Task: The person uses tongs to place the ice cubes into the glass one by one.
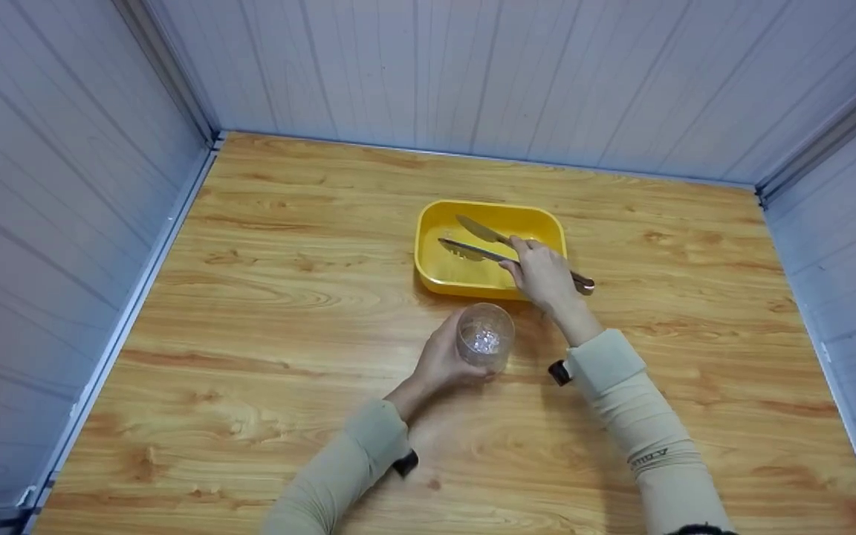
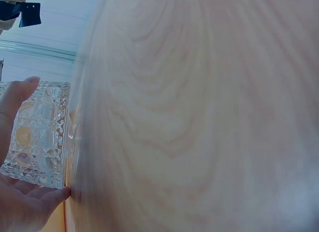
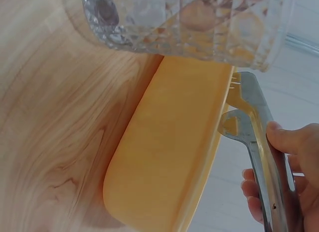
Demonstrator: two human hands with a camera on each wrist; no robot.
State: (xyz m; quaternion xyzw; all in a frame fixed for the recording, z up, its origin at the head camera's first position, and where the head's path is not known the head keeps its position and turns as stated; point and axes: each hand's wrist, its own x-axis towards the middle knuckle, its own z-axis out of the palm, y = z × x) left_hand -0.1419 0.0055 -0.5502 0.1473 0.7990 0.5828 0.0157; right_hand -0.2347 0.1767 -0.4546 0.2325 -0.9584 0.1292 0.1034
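My left hand [image 1: 444,358] grips a clear drinking glass [image 1: 485,338] by its side, on the near side of a yellow basin [image 1: 465,288]. A cut diamond pattern covers the glass [image 2: 46,130] in the left wrist view, with the thumb on one side and fingers on the other. In my right hand [image 1: 545,276] is a pair of metal tongs [image 3: 265,120], held around the middle. The two arms are spread, and their toothed tips reach over the basin's inside, pointing left. From the right wrist, the basin wall hides part of the tips.
A wood-grain tabletop [image 1: 272,297] lies under everything. White panel walls [image 1: 443,74] enclose it at the back and both sides. Small dark devices [image 1: 559,372] sit at the wrists by the sleeve cuffs.
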